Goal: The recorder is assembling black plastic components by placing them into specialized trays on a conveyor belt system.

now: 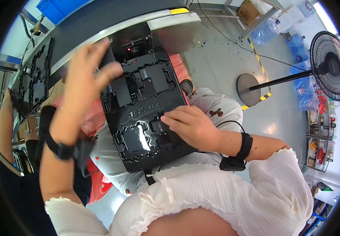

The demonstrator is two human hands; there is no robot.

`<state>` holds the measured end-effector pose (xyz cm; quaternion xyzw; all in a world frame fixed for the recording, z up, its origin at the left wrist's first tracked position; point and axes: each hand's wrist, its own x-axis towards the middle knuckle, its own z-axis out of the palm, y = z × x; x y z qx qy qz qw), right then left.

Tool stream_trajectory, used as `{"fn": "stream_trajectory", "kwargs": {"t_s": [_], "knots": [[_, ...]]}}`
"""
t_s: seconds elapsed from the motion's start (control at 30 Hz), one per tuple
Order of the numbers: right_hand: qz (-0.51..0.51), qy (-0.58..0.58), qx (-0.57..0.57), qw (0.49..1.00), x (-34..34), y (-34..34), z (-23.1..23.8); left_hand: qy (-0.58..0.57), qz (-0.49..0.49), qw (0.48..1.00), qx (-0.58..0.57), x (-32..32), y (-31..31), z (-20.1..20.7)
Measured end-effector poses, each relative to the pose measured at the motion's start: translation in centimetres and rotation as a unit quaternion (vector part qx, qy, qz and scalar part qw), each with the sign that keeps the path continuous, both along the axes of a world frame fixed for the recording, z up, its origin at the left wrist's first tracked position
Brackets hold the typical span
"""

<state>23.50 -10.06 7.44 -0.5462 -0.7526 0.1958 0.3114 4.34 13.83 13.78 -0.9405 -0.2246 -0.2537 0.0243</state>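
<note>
A black moulded plastic tray (pixel 142 112) with wavy-edged recesses rests across my lap, its far end by the conveyor edge. Flat black pieces sit in the recesses, among them a square piece (pixel 154 80) toward the far end and a shiny one (pixel 136 137) near me. My right hand (pixel 195 126) lies on the tray's right side, fingers curled together with their tips at a small black part (pixel 160 128); whatever they pinch is too small or hidden to make out. My left hand (pixel 84 74), blurred by motion, is raised over the tray's far left, its fingers apart and nothing visible in them.
A dark conveyor belt (pixel 99 23) with a metal edge runs across the far side; a device with a red light (pixel 132 49) is there. At left, another person's arm (pixel 5 126) is beside a similar black tray (pixel 32 80). A standing fan (pixel 331 65) is at right.
</note>
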Motion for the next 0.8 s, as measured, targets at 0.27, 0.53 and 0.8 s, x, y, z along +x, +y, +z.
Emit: {"fn": "stream_trajectory", "kwargs": {"t_s": [0.27,0.53,0.8], "knots": [[0.012,-0.211,0.082,0.974,-1.2,-5.1,-1.2,0.17,-0.005,0.978,-0.124,-6.9,-17.7,-5.7],[0.028,-0.296,-0.001,0.955,-2.4,-6.2,0.3,0.192,0.019,0.966,-0.174,-6.3,-19.6,-5.6],[0.027,-0.267,-0.004,0.963,-1.7,-6.9,-0.9,0.136,0.095,0.978,-0.127,-6.1,-15.3,-5.8]]}}
